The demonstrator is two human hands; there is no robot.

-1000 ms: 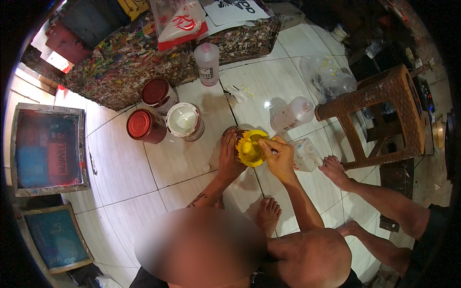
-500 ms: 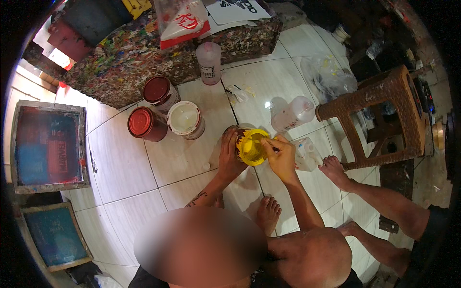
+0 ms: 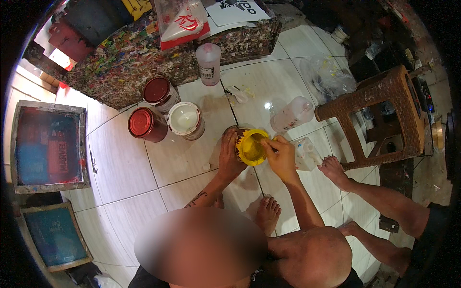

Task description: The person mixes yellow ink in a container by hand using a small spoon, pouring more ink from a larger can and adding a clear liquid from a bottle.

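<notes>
A small can of yellow paint (image 3: pixel 252 161) is tilted on the tiled floor, its mouth and rim coated yellow. My left hand (image 3: pixel 231 154) wraps round the can's left side and steadies it. Pinched in my right hand (image 3: pixel 282 156) is a thin yellow-smeared stirrer, whose lower end reaches into the paint; its full shape is hidden. Close behind my right hand stands a pale translucent container (image 3: pixel 304 150). Beyond it a clear plastic bottle (image 3: pixel 294 113) holds a pinkish liquid.
Two red-lidded cans (image 3: pixel 147 125) and an open can of whitish stuff (image 3: pixel 184 120) stand left. A second bottle (image 3: pixel 208 65) is by the paint-crusted block (image 3: pixel 129 62). Framed screens (image 3: pixel 50 146) lie far left. A brown stool (image 3: pixel 345 134) and another person's foot (image 3: pixel 334 172) are right.
Inside the can the stirrer and the yellow paint have shifted slightly, and less bright paint shows at the left of the mouth. Both hands keep nearly the same places.
</notes>
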